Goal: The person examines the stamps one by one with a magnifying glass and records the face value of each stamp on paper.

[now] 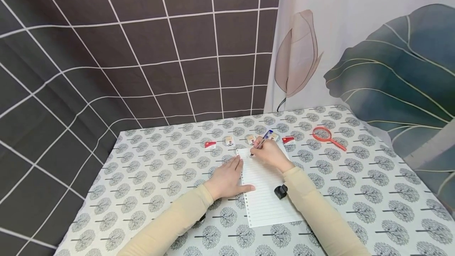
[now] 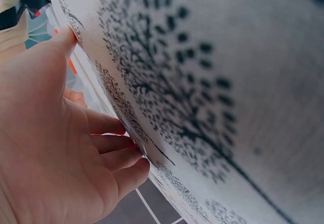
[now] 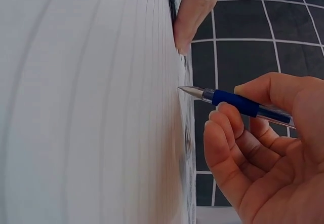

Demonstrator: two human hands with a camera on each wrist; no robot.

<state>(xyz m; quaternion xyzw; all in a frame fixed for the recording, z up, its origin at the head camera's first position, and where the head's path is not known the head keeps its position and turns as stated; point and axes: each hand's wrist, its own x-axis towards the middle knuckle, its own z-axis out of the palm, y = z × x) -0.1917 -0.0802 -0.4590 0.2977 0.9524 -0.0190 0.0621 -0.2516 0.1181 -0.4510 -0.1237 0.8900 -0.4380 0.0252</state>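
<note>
A sheet of lined, hole-punched paper (image 1: 264, 192) lies on the patterned tablecloth. My right hand (image 1: 268, 153) grips a blue pen (image 1: 262, 142), its tip at the upper part of the sheet. In the right wrist view the pen (image 3: 235, 102) is pinched between thumb and fingers, with its metal point touching the paper (image 3: 91, 102). Flat at the sheet's left edge rests my left hand (image 1: 227, 179), fingers extended and the thumb on the paper. The left wrist view shows that hand (image 2: 66, 133) with its fingertips against the tablecloth (image 2: 167, 82).
Beyond the paper lie small cards: a red-and-white one (image 1: 210, 145), a pale one (image 1: 229, 141) and another red one (image 1: 288, 140), with further pale ones near the pen hand. A red magnifying glass (image 1: 328, 137) is at the right. Dark gridded curtain (image 1: 192, 50) stands behind.
</note>
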